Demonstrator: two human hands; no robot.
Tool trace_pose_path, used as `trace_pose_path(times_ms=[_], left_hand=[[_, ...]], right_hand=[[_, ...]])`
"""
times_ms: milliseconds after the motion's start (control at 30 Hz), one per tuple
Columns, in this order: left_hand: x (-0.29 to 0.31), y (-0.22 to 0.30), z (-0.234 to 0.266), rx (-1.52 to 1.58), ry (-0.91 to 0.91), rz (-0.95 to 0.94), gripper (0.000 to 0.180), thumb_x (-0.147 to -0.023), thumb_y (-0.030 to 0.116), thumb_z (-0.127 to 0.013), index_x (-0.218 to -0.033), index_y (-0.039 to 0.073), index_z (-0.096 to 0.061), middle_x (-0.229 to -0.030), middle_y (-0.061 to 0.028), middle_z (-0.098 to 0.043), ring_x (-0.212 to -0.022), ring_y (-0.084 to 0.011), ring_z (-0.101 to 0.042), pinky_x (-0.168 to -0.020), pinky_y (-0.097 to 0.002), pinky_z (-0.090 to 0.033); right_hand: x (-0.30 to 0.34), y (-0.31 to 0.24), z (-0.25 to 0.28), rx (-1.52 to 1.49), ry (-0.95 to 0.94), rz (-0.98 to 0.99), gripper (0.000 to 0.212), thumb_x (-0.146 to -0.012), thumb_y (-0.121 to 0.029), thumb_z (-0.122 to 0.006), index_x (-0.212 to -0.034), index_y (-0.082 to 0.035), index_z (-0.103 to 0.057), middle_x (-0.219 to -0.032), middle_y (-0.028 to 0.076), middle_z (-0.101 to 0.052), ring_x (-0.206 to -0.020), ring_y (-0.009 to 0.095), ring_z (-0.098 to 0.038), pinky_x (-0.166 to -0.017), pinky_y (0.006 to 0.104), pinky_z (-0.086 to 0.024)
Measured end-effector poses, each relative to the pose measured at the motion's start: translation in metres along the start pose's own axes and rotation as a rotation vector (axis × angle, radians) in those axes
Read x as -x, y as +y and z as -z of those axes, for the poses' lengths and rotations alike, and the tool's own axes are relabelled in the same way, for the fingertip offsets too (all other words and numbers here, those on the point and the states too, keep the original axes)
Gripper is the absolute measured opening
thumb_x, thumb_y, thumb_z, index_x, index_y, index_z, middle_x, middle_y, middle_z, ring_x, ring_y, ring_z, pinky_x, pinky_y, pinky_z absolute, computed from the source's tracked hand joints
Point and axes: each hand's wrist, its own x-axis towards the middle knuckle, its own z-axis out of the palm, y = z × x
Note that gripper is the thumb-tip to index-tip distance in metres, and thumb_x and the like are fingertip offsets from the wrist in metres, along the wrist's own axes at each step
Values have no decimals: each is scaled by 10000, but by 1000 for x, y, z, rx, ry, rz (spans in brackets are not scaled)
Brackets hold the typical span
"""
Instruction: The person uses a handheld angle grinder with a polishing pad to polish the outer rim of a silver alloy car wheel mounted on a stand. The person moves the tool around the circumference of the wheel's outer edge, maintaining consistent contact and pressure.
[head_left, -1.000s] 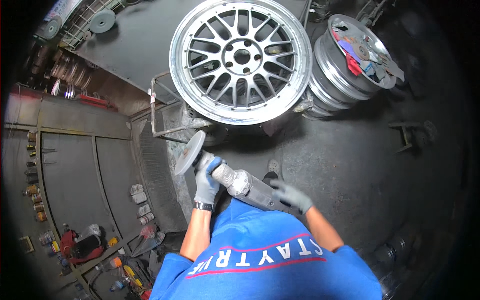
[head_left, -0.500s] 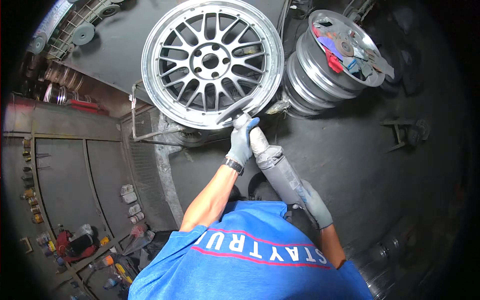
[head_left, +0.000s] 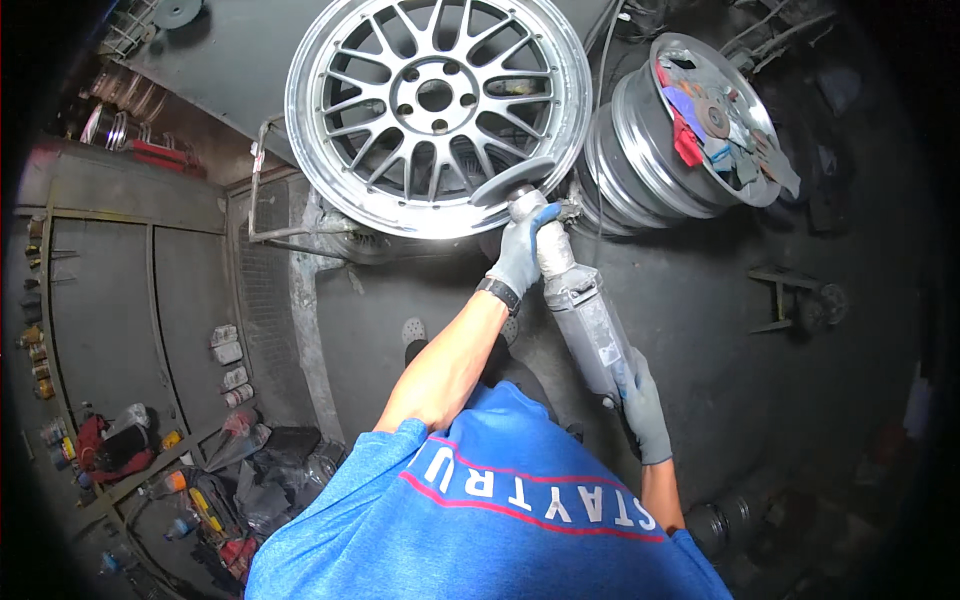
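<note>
Gloved in grey, my left hand (head_left: 518,252) is closed around the head end of an angle grinder (head_left: 588,325). My right hand (head_left: 645,408), in a matching glove, grips the tool's rear end. The grinder's round grey disc (head_left: 514,181) lies across the lower right lip of a silver multi-spoke alloy wheel (head_left: 422,116). Whether disc and metal touch, I cannot tell. The wheel faces me in front of my hands, its top cut off by the picture's edge.
Stacked wheel rims (head_left: 645,165) stand to the right, holding rags, gloves and a brown disc (head_left: 712,120). A bent metal pipe frame (head_left: 300,240) is left of the wheel. Cans and bags (head_left: 275,480) line the left side. A small metal stand (head_left: 785,295) is at the right.
Both hands and the grinder have shifted right in the picture, the disc further along the wheel's lower right lip. The whole view has moved too, and a shoe now shows below.
</note>
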Motion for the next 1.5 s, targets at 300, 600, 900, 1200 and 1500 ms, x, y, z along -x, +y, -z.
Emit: trace_pose_path(times_ms=[300,600,900,1200,1500], left_hand=[[48,36,45,-189,67,2,238,-925,128,-864,-1066,119,-672,-819,-70,-691,-653,-245,-698,-600,-404,-603],[98,109,96,-546,140,-112,287,-896,203,-910,-1087,71,-742,-921,-53,-725,-745,-193,-707,-674,-373,-597],[104,100,80,-561,205,-159,380,-874,216,-937,-1159,63,-737,-982,-34,-726,-800,-150,-696,-709,-356,-590],[38,9,26,-156,89,-99,308,-920,180,-883,-1162,97,-712,-967,-26,-717,-824,-172,-707,-737,-355,-591],[-44,-43,-64,200,6,-277,225,-980,141,-796,-1167,73,-691,-947,-93,-732,-843,-262,-748,-822,-432,-638]], right_hand=[[46,27,-106,-134,25,-30,680,-1130,-433,-631,-1608,15,-448,-1483,171,-607,-1153,204,-658,-852,305,-544],[65,73,-227,-488,-107,-126,628,-1163,-403,-564,-1619,17,-465,-1450,166,-635,-1235,221,-649,-1034,362,-537],[57,73,-209,-655,-171,-137,500,-1170,-365,-531,-1532,-21,-547,-1275,112,-663,-1012,129,-655,-816,281,-559],[5,37,-33,-135,-59,-78,606,-1140,-399,-600,-1648,-96,-469,-1489,69,-607,-1179,158,-650,-745,264,-590],[-55,-81,109,301,21,39,724,-1115,-428,-641,-1657,-2,-421,-1549,141,-575,-1262,209,-623,-820,308,-598]])
